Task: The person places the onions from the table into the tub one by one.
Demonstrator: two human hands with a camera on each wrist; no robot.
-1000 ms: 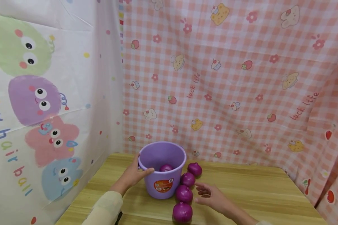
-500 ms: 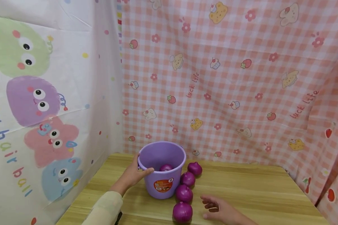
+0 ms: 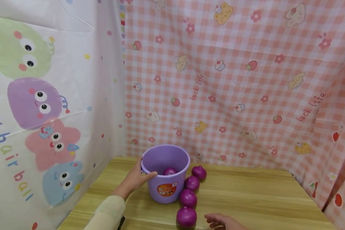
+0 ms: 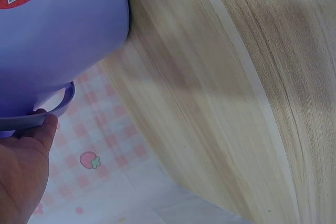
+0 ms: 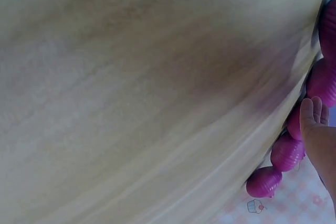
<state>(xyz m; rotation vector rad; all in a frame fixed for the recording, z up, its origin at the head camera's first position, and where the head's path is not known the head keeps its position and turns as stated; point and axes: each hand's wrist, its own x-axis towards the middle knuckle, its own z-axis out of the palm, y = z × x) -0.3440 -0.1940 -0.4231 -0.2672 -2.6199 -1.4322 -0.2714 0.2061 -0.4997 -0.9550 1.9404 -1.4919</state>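
A purple bucket (image 3: 153, 186) with a round red label stands upright on the wooden table. My left hand (image 3: 134, 179) grips its left rim, thumb laid over the edge; in the left wrist view, fingers (image 4: 46, 132) bend around the rim near the side lug. Inside the bucket a purple onion (image 3: 170, 171) partly shows behind the front rim. More purple onions run in a row along the bucket's right side, from the far onion (image 3: 199, 172) to the nearest onion (image 3: 186, 217). My right hand (image 3: 222, 221), holding nothing, is right of the nearest onion with fingers loosely bent.
The wooden table (image 3: 256, 195) extends to the right of the onions. Behind it hangs a pink checked curtain (image 3: 235, 89), and a white cartoon-printed curtain (image 3: 103, 95) hangs on the left.
My right hand has drawn back from beside the middle onions toward the lower front edge of the head view. The left hand, bucket and onions have stayed put.
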